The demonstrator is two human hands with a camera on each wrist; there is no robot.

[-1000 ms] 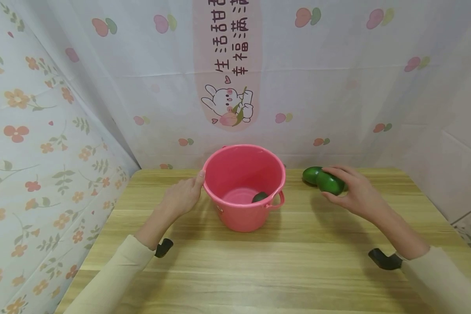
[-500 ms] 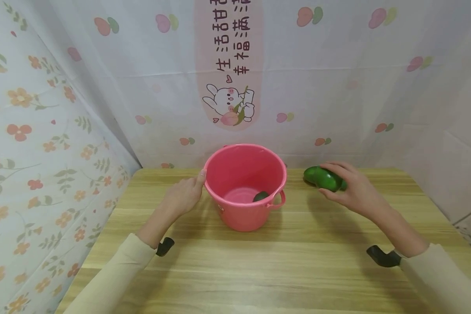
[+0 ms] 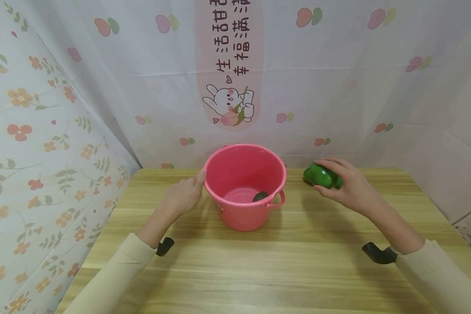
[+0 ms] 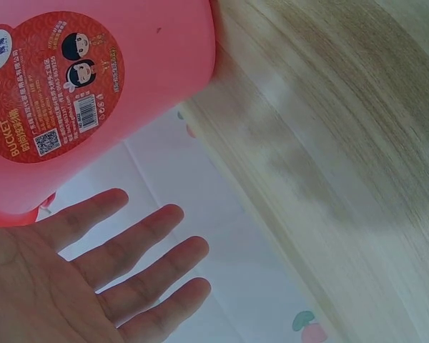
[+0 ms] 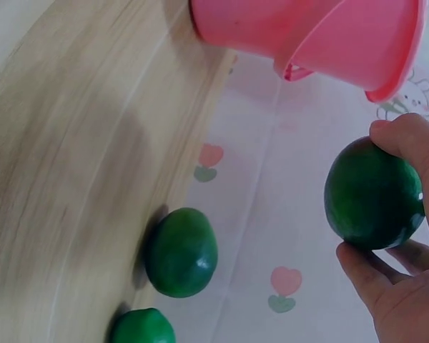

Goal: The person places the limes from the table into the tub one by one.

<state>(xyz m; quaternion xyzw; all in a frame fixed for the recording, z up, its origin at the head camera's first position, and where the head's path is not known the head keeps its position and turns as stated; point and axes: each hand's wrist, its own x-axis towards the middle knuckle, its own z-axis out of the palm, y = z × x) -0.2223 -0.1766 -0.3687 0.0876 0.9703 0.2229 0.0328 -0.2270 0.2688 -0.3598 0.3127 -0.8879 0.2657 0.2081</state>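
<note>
The pink bucket [image 3: 245, 218] stands on the wooden table with a dark green rounded item [image 3: 260, 196] inside. My left hand [image 3: 182, 196] touches its left rim with the thumb; in the left wrist view the other fingers are straight, below the bucket's label [image 4: 57, 86]. To the right, my right hand [image 3: 349, 183] holds a glossy green egg-shaped fruit [image 5: 372, 193] between thumb and fingers. Two more green fruits lie at the table's back edge: a darker oval one [image 5: 182, 254] and a brighter one [image 5: 143, 327], partly out of the right wrist view.
A white printed cloth [image 3: 318, 100] hangs right behind the table [image 3: 251, 270], and a floral cloth [image 3: 43, 174] hangs on the left. The bucket's handle [image 3: 276, 200] sits on its right side. Black wrist mounts [image 3: 380, 254] stick out near both sleeves.
My right hand has moved slightly left and toward the back with the green fruit. My left hand and the bucket have stayed in place.
</note>
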